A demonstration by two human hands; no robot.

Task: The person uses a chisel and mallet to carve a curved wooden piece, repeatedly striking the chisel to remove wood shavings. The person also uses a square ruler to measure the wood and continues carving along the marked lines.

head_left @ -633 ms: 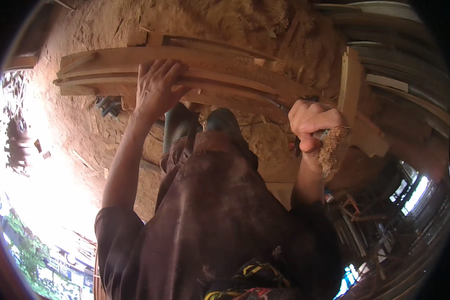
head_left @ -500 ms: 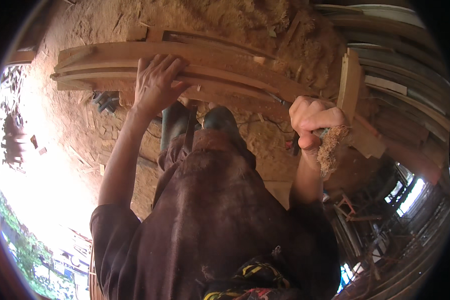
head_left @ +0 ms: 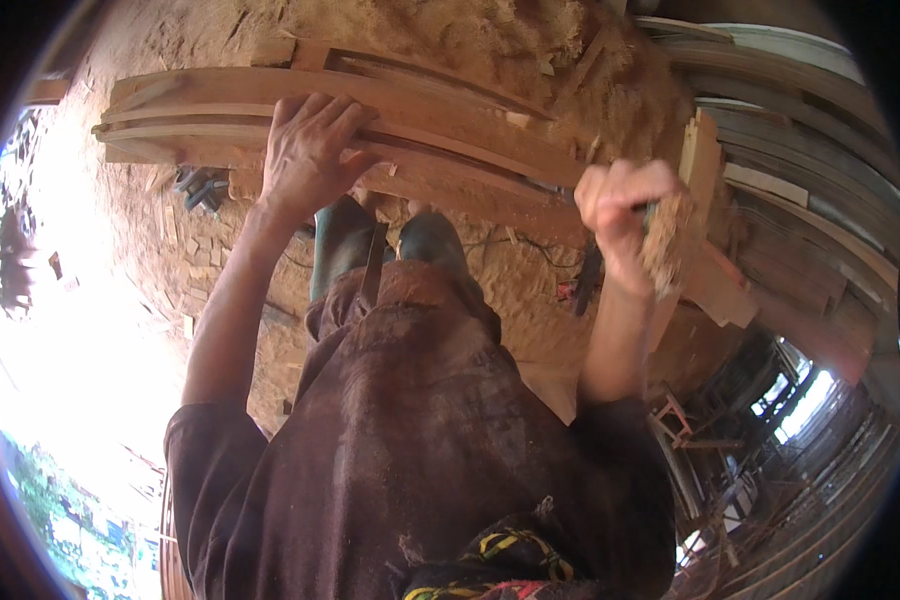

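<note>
While the left hand (head_left: pixel 310 150) lies flat with fingers spread on the curved wooden pieces (head_left: pixel 420 120) across the upper frame, the right hand (head_left: pixel 620 205), at centre right, is clenched around a sawdust-covered tool (head_left: pixel 667 240) just beside the wood's right end.

Woodworking shed: sawdust floor (head_left: pixel 490 40), curved timber pieces (head_left: pixel 450 130), stacked planks (head_left: pixel 800 130).

Two hands: left hand (head_left: pixel 308 150), right hand (head_left: pixel 620 215); two dark rubber boots (head_left: pixel 385 245); one stack of curved wooden pieces (head_left: pixel 450 150); one sawdust-caked tool (head_left: pixel 667 240).
</note>
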